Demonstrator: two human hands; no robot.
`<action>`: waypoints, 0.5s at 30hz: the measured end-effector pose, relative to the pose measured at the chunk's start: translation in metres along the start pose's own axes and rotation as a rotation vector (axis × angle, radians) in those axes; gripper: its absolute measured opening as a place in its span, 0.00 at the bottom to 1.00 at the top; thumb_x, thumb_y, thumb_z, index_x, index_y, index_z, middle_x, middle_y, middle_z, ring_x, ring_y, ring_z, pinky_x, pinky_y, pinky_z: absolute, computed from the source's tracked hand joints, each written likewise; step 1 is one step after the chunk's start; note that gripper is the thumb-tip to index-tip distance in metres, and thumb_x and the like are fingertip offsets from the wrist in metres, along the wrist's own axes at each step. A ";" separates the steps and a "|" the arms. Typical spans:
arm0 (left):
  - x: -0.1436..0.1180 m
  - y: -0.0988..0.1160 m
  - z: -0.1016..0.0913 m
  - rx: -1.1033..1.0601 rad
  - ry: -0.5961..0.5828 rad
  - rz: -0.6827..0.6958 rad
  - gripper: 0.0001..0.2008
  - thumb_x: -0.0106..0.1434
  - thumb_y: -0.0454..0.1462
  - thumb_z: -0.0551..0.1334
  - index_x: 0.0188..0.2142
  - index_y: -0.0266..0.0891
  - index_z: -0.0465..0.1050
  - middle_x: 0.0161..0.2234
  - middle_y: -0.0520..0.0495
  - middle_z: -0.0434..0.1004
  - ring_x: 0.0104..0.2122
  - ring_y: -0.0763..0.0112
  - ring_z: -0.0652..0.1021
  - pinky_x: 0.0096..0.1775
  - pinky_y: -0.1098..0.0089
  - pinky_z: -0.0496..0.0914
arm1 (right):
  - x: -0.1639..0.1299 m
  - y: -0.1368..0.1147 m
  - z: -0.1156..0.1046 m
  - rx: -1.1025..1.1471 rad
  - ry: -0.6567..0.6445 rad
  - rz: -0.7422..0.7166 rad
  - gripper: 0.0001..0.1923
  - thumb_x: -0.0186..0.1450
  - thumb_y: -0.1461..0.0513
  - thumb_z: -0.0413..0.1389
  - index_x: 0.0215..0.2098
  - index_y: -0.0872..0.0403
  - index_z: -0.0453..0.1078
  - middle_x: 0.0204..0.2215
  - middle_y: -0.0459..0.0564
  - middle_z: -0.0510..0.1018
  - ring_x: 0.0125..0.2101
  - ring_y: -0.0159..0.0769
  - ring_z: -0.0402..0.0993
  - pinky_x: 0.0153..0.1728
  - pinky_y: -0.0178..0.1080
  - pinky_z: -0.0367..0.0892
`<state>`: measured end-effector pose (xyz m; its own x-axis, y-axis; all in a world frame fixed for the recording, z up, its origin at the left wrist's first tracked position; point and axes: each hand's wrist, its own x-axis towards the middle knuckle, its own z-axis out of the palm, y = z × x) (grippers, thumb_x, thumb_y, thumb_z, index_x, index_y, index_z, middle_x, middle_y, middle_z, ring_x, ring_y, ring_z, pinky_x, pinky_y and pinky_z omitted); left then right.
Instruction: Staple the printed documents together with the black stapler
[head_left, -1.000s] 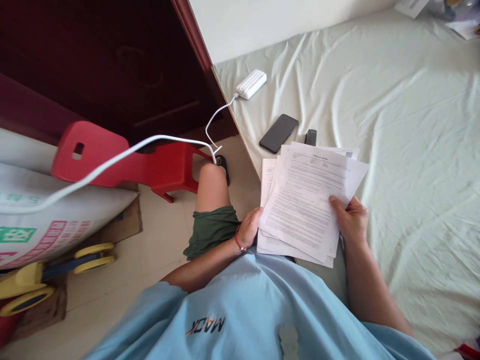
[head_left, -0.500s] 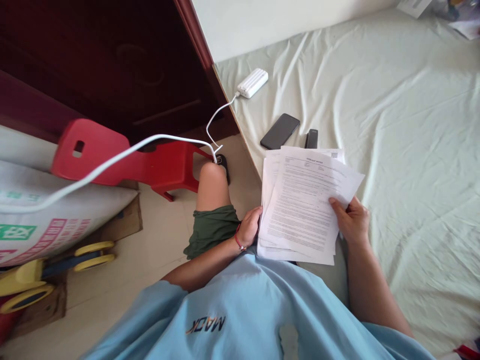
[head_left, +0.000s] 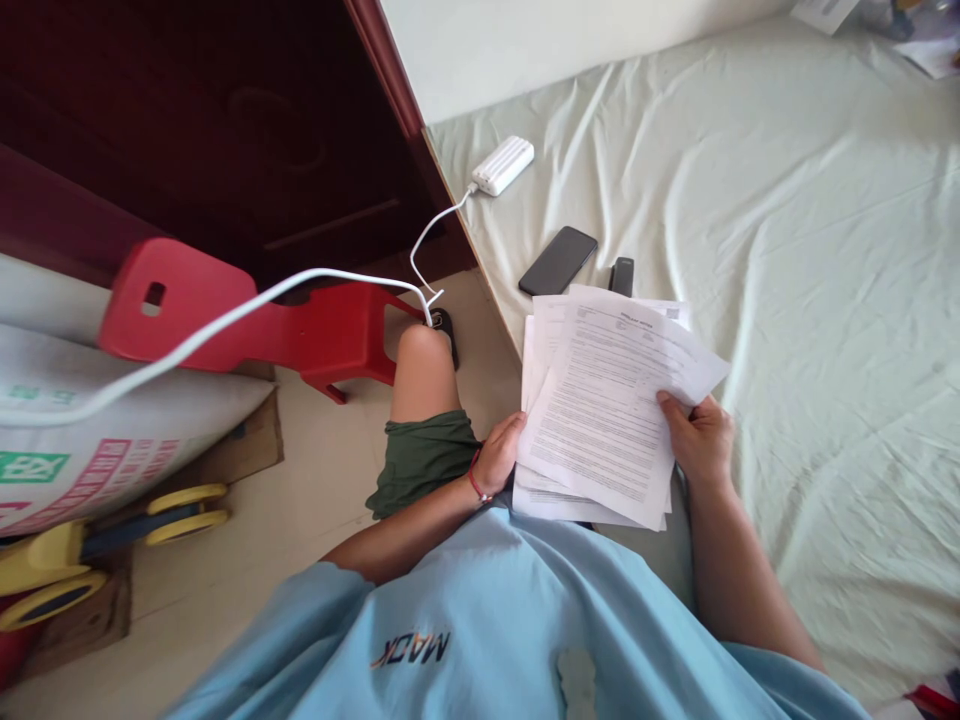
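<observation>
Right hand [head_left: 703,438] pinches printed papers [head_left: 600,400], left hand [head_left: 500,455] holds their opposite edge, and the shirt lettering [head_left: 412,648] starts "MA".

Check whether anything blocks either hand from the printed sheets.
Nothing visible does: the left hand holds the printed sheets at their left edge, and the right hand grips them at the right, thumb on top.

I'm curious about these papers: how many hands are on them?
2: the left hand at the left edge of the papers, and the right hand gripping their right edge. No other hand shows, though the papers hide what lies beneath.
</observation>
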<state>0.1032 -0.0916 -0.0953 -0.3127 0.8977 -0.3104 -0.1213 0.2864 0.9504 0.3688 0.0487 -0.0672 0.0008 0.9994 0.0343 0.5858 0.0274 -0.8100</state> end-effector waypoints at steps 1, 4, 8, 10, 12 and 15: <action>0.000 -0.001 0.000 -0.011 0.005 -0.005 0.25 0.69 0.59 0.59 0.33 0.39 0.76 0.39 0.44 0.84 0.42 0.60 0.79 0.50 0.64 0.72 | 0.000 0.001 0.001 0.000 0.005 0.008 0.18 0.64 0.47 0.62 0.31 0.53 0.73 0.21 0.42 0.70 0.25 0.34 0.64 0.28 0.39 0.58; 0.000 -0.005 0.000 -0.054 -0.003 -0.023 0.25 0.69 0.58 0.60 0.35 0.38 0.78 0.40 0.44 0.85 0.43 0.59 0.79 0.52 0.63 0.72 | 0.000 0.002 0.003 -0.006 0.009 0.027 0.19 0.64 0.45 0.62 0.33 0.53 0.73 0.22 0.43 0.72 0.25 0.36 0.65 0.29 0.40 0.60; 0.001 -0.008 -0.001 -0.052 -0.017 -0.025 0.26 0.70 0.58 0.60 0.34 0.38 0.78 0.39 0.44 0.84 0.41 0.60 0.79 0.50 0.63 0.72 | 0.000 -0.003 0.004 -0.047 0.025 0.024 0.19 0.65 0.45 0.60 0.32 0.52 0.72 0.21 0.42 0.70 0.25 0.35 0.64 0.28 0.40 0.59; 0.001 -0.009 -0.001 -0.041 -0.010 -0.019 0.26 0.69 0.58 0.60 0.34 0.38 0.78 0.39 0.44 0.85 0.41 0.60 0.79 0.50 0.63 0.72 | 0.000 -0.007 0.004 -0.086 0.043 0.020 0.19 0.65 0.46 0.59 0.31 0.52 0.72 0.20 0.41 0.67 0.24 0.34 0.61 0.28 0.40 0.59; 0.000 -0.008 -0.001 -0.043 -0.012 -0.020 0.26 0.69 0.59 0.60 0.35 0.38 0.79 0.40 0.43 0.85 0.42 0.59 0.80 0.50 0.63 0.72 | 0.000 -0.012 0.005 -0.112 0.053 0.018 0.18 0.65 0.47 0.59 0.31 0.52 0.72 0.19 0.41 0.65 0.23 0.34 0.60 0.28 0.40 0.59; 0.000 -0.005 0.001 -0.071 -0.034 -0.031 0.27 0.69 0.59 0.60 0.38 0.37 0.80 0.41 0.43 0.86 0.44 0.58 0.81 0.51 0.63 0.73 | 0.000 -0.015 0.005 -0.129 0.054 0.017 0.18 0.65 0.46 0.58 0.34 0.53 0.74 0.19 0.42 0.66 0.23 0.35 0.61 0.28 0.40 0.60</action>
<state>0.1041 -0.0924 -0.0999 -0.2760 0.8998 -0.3380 -0.1975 0.2911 0.9361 0.3556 0.0484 -0.0584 0.0533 0.9971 0.0550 0.6848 0.0036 -0.7287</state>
